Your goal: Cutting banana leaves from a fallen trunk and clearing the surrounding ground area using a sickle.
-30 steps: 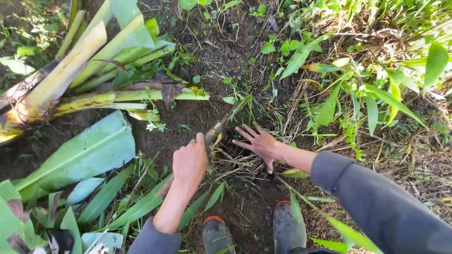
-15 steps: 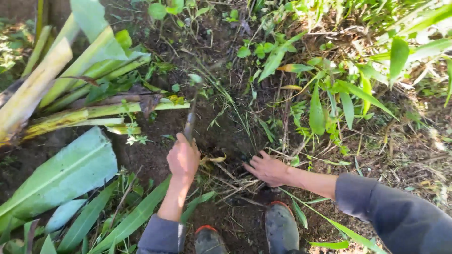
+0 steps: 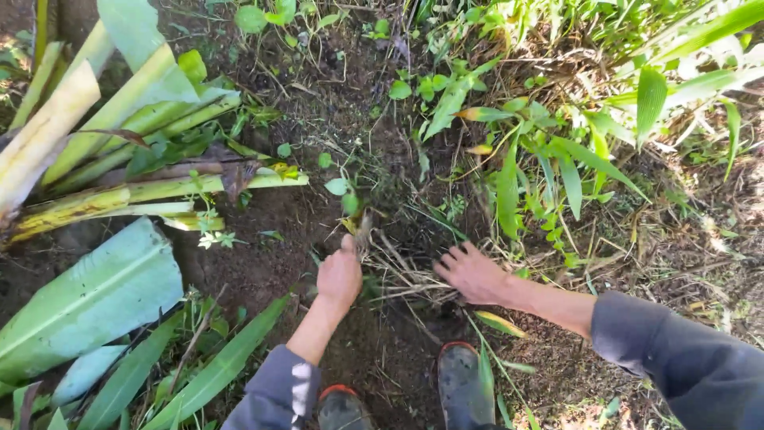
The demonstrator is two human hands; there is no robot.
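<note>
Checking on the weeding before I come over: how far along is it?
Done: bare soil shows before the boots. In hand: left hand grips a tool handle at a clump of dry stems; right hand rests spread on them. Left: green weeds beyond remain standing.

I see damp, crumbly dark soil (image 3: 270, 263), matt and rough. The dry grass stalks (image 3: 398, 275) under my right hand (image 3: 471, 272) look straw-like, brittle and dull. My left hand (image 3: 340, 275) closes on a worn, dirt-caked tool handle (image 3: 362, 231); I cannot tell its material. The cut banana stalks (image 3: 119, 195) are fibrous and slightly glossy, the broad leaf (image 3: 87, 295) smooth and waxy. My sleeves (image 3: 684, 366) are soft matt grey cloth, and my 2 boots (image 3: 465, 382) look like mud-smeared rubber.
</note>
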